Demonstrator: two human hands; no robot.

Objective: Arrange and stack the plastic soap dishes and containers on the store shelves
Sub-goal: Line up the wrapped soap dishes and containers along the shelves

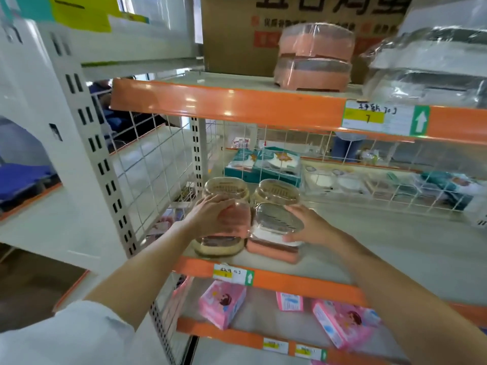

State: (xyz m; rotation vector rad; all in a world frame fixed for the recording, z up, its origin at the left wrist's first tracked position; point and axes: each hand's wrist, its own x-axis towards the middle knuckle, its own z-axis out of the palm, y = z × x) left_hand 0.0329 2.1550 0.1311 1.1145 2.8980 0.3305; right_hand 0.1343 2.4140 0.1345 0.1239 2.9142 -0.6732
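On the middle shelf (369, 233), toward its left end, the left hand (210, 214) is laid over the top of a clear-lidded soap dish stack (224, 233), its fingers curved round the transparent lid and gripping it. Through the lid a pink dish body shows, and beneath it sits a tan, see-through dish resting on the shelf just behind the orange front rail (276, 281). The stack's long axis runs roughly left to right along the shelf edge, and the top piece looks slightly tilted, though how far is hard to tell.

Just beside it to the right stands a second stack (274, 241): a clear ribbed lid on top, a white layer under it and a salmon-pink dish at the bottom. It touches or nearly touches the left stack. The right hand (308, 227) presses against its right side with fingers mostly straight and spread, the thumb low near the white layer, not curled round anything. This stack's lid slopes toward the camera, and its long axis runs from the front rail back into the shelf.

Behind the two stacks stand two tan transparent dishes (226, 188) and (276, 192), side by side, upright, near the wire back grid (163, 164).
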